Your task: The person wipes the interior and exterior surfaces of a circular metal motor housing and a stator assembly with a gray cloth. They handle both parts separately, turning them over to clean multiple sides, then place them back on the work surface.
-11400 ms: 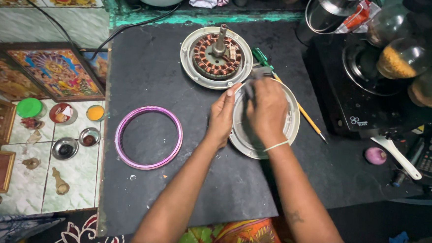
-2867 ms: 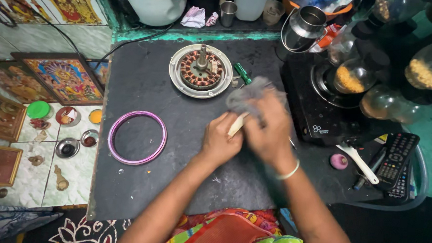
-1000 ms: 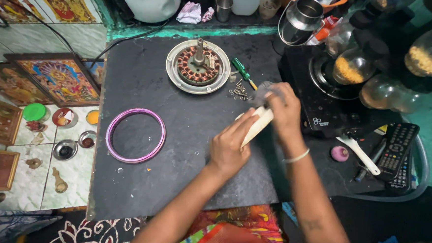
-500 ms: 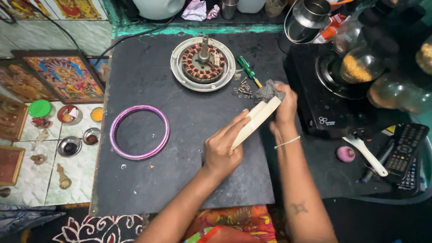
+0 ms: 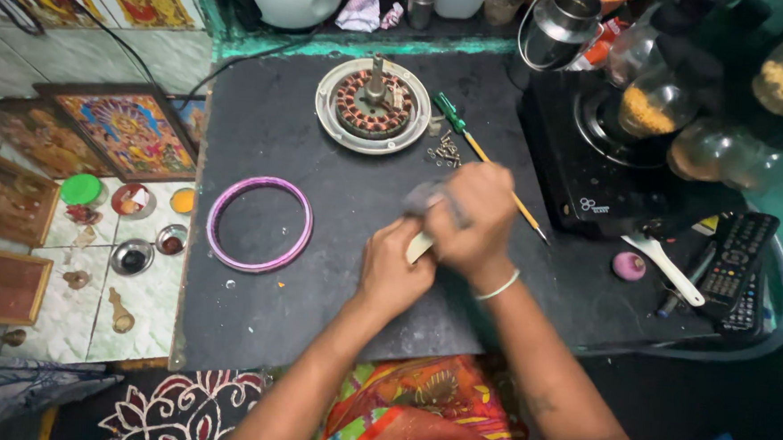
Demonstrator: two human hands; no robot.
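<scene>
My left hand (image 5: 395, 269) grips the near end of a flat cream-coloured strip (image 5: 420, 246) above the dark work slab (image 5: 262, 133). Around the strip's upper part my right hand (image 5: 474, 220) is closed with a grey cloth (image 5: 424, 196) in it, pressed right against my left hand. Most of the strip is hidden by the two hands. Behind them lies a motor core with copper windings (image 5: 373, 103) on a round metal plate (image 5: 325, 118). A green-handled screwdriver (image 5: 455, 121) and several loose screws (image 5: 446, 151) lie beside it.
A pink ring (image 5: 212, 237) lies flat on the slab's left part. An induction stove (image 5: 608, 178) with glass jars stands at the right, with a white spatula (image 5: 666, 266) and remote controls (image 5: 737, 265) near it. Small bowls (image 5: 131, 255) and framed pictures (image 5: 128, 130) cover the tiled floor at left.
My right hand with the cloth has slid down the strip from its far end to meet my left hand. Both hands have come nearer to me.
</scene>
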